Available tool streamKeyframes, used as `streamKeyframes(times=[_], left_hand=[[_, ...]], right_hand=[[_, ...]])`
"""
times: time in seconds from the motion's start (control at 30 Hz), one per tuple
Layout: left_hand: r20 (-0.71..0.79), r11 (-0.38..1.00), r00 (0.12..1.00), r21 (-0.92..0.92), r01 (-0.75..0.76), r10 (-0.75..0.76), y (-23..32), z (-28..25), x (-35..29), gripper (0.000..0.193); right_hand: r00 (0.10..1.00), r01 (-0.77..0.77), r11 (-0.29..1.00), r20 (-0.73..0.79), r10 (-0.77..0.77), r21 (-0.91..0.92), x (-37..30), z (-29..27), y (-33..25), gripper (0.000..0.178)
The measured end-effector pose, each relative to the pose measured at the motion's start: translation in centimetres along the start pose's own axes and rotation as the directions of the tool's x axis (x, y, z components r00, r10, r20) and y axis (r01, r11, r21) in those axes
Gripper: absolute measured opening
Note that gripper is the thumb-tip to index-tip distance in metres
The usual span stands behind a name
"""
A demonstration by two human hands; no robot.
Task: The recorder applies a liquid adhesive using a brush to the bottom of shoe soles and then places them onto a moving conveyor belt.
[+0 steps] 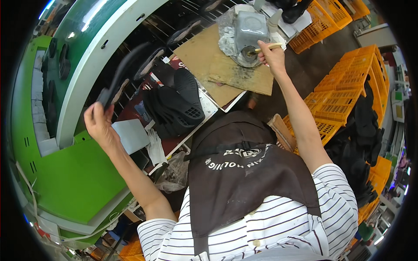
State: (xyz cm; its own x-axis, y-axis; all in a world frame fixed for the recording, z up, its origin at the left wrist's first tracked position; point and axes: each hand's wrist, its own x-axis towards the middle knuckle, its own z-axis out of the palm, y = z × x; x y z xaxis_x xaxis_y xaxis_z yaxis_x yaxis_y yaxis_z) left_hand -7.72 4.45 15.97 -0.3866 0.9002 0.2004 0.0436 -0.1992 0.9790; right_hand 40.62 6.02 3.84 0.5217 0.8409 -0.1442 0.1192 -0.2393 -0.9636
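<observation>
My left hand (pixel 102 126) is closed on one end of a black shoe sole (pixel 124 71), which is tilted up and smeared by motion. It is over the rack beside the green machine. My right hand (pixel 271 56) grips the pale handle of a brush (pixel 274 45). The brush's tip reaches into the opening of a clear plastic container (pixel 251 28), which lies on brown cardboard (pixel 204 54). Between my hands, several black soles (pixel 186 95) are stacked on the table's near side.
At the left stands a green machine (pixel 82 178) with a pale curved rim. A white bottle (pixel 274 21) is beside the clear container. Orange crates (pixel 344 74) are stacked at the right, some with black pieces in them. A white cloth or glove (pixel 155 148) hangs at the table's edge.
</observation>
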Motion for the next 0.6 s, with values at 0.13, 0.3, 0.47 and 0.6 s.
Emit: streamKeyframes(times=[0.13, 0.3, 0.47, 0.6], left_hand=[[0.348, 0.613, 0.924, -0.699, 0.368, -0.158, -2.3, -2.9, -2.4, 0.046], [0.477, 0.414, 0.878, -0.791, 0.451, -0.045, -2.5, -0.1, -5.8, 0.059], [0.559, 0.604, 0.827, -0.681, 0.414, 0.063, -1.2, 2.3, -6.8, 0.071], [0.55, 0.632, 0.83, -0.677, 0.376, 0.095, 0.5, 4.3, -7.2, 0.069]], right_hand=[[1.0, 0.008, 0.998, 0.008, -0.008, -0.067, 0.3, 0.5, 1.1, 0.034], [0.999, 0.023, 0.996, 0.031, -0.02, -0.082, 0.3, 0.5, 1.1, 0.036], [0.999, 0.044, 0.999, 0.016, -0.045, 0.009, -0.8, -0.4, 0.4, 0.035], [0.997, 0.072, 0.987, 0.005, -0.073, 0.143, -1.8, -1.0, -0.5, 0.033]])
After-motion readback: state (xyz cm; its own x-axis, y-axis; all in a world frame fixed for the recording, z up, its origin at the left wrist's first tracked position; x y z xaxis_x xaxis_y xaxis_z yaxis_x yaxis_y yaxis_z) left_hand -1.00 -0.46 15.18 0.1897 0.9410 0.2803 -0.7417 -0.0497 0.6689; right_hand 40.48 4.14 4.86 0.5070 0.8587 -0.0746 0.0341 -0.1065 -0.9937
